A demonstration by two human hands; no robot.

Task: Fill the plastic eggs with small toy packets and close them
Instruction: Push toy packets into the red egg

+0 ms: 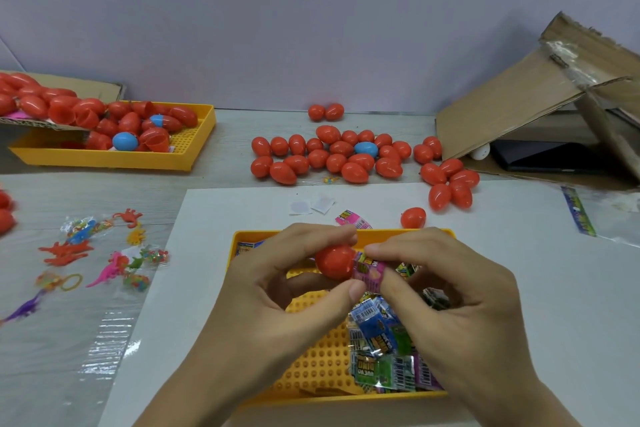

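Note:
My left hand (277,284) grips a red egg half (334,262) over the near yellow tray (311,367). My right hand (446,295) pinches a pink toy packet (370,276) whose end sits at the egg half's open mouth. Several more packets (384,354), blue, green and purple, lie heaped in the tray's right part. Another red egg piece (412,217) lies just beyond the tray. A cluster of closed red eggs (332,158) with one blue egg (365,148) lies further back on the table.
At back left a yellow tray (187,149) and a cardboard box (69,87) hold several open red egg halves. Loose rubbery toy animals (100,253) lie at left on clear plastic. A tilted cardboard box (540,94) stands at back right.

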